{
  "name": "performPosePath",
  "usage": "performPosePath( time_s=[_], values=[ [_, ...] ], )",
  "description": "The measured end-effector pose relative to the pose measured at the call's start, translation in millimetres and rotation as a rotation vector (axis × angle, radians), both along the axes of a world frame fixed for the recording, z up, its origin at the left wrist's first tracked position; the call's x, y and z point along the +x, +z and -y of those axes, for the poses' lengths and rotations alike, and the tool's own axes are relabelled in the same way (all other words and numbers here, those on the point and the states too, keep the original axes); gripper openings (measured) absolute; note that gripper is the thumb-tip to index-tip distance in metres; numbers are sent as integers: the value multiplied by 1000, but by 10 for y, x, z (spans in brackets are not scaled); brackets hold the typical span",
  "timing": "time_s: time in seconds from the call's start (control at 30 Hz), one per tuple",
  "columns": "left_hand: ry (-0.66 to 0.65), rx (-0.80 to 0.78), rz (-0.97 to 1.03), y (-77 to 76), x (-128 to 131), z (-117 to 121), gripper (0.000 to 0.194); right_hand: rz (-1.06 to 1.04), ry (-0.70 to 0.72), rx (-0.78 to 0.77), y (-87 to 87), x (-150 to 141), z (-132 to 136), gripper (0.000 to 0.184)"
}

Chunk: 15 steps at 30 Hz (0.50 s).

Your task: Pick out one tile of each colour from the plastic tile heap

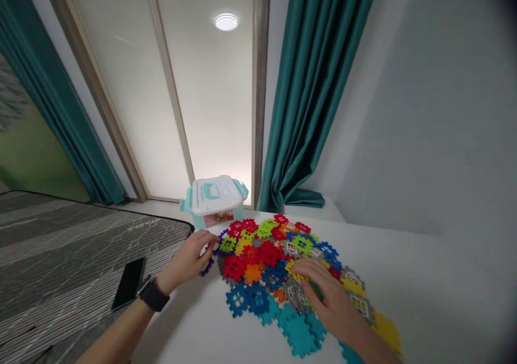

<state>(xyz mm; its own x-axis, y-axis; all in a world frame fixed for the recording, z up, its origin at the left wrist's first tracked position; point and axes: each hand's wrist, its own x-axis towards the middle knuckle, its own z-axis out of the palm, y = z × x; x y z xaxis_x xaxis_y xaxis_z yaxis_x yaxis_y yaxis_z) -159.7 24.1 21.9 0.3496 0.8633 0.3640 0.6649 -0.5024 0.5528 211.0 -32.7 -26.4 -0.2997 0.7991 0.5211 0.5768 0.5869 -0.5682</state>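
On the white counter (pixel 194 326), a heap of multicoloured, notched plastic pieces (pixel 270 252) spreads out, nearer than a turquoise plastic box with a white lid (pixel 221 200). The left hand (pixel 194 259) is at the heap's left edge, beside purple notched pieces (pixel 207 267); whether its fingers grip one, I cannot tell. The right hand (pixel 329 294) reaches over a yellow notched piece (pixel 290 266), thumb apart from the fingers, its grip unclear.

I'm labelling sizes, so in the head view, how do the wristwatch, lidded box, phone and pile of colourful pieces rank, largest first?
1. Pile of colourful pieces
2. Lidded box
3. Phone
4. Wristwatch
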Motion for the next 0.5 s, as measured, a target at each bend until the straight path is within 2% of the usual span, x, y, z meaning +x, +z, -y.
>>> performPosePath(
  time_s=[0.13,0.27,0.37,0.5],
  values=[
    [-173,154,-171,75,733,-29,26,-17,-12,16,1,22,-26,26],
    [-283,240,-295,14,1246,-157,22,-46,-30,34,36,59,-42,26],
    [-288,254,-301,-72,1401,-219,22,-43,-48,27,56,80,-47,26],
    [-267,280,-346,-167,1339,-191,20,-15,-47,14,54,64,-41,25]
  ],
)
